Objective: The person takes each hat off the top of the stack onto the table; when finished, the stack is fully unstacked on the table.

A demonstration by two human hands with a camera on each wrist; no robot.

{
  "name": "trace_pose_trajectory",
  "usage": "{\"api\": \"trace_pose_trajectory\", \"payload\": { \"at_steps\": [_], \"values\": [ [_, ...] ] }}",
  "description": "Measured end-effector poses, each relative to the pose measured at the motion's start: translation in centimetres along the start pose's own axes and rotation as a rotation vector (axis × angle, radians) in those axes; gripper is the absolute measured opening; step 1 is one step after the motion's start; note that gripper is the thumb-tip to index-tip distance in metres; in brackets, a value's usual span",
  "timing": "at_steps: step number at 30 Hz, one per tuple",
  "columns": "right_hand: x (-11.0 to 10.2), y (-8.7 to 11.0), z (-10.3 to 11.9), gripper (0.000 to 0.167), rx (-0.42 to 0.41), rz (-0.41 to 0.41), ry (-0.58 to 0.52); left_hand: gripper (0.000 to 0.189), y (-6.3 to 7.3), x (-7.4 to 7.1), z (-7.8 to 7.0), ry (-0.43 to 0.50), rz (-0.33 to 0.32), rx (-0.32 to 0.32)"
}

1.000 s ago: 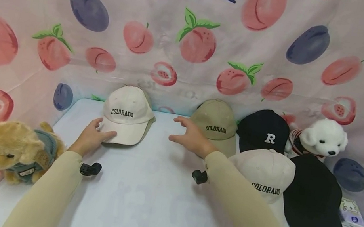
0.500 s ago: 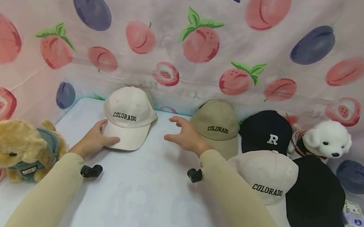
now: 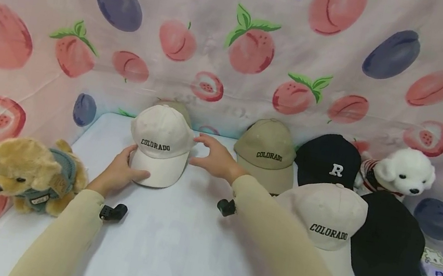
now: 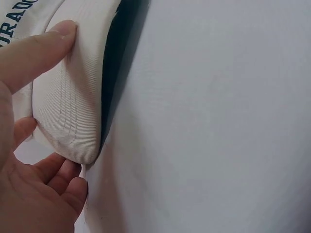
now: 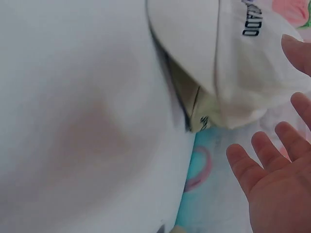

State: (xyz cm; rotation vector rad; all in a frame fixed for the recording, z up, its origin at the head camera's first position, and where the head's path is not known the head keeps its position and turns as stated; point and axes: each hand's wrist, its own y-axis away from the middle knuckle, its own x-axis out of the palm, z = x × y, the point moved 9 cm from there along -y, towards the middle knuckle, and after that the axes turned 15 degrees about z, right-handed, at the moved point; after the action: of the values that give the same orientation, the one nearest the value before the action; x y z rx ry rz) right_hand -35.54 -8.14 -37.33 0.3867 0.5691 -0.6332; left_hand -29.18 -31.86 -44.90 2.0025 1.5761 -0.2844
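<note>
A cream baseball cap point(image 3: 159, 130) lettered COLORADO is at the back left of the table. My left hand point(image 3: 121, 172) grips the side of its brim, thumb on top and fingers at the edge below, as the left wrist view shows with the brim point(image 4: 73, 107). Close to the cap's right side, my right hand point(image 3: 218, 158) has its fingers spread and straight; in the right wrist view these fingers point(image 5: 241, 167) stand apart from the cream cap point(image 5: 262, 68). Behind and partly under the cream cap, a khaki cap point(image 3: 180, 108) shows, mostly hidden.
On the right stand another khaki COLORADO cap point(image 3: 267, 153), a navy cap point(image 3: 325, 158) with an R, a second cream cap point(image 3: 329, 212) and a black cap point(image 3: 387, 253). A white plush dog point(image 3: 405, 171), a small tissue pack point(image 3: 437, 267) and a tan plush dog point(image 3: 28, 174) flank the white table point(image 3: 168, 246).
My right hand has moved left, up to the cream cap's side. The cream cap has shifted a little toward me in my left hand, and more of the khaki cap behind shows.
</note>
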Motion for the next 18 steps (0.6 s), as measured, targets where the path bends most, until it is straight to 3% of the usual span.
{"api": "trace_pose_trajectory", "payload": {
  "at_steps": [9, 18],
  "values": [
    [0.4, -1.7, 3.1, 0.064, -0.037, 0.015, 0.059, 0.104, 0.3, 0.2, -0.2, 0.026, 0.002, 0.006],
    [0.5, -2.2, 4.8, 0.060, -0.102, -0.003, 0.046, 0.102, 0.4, 0.3, -0.4, 0.019, -0.003, 0.027]
  ]
}}
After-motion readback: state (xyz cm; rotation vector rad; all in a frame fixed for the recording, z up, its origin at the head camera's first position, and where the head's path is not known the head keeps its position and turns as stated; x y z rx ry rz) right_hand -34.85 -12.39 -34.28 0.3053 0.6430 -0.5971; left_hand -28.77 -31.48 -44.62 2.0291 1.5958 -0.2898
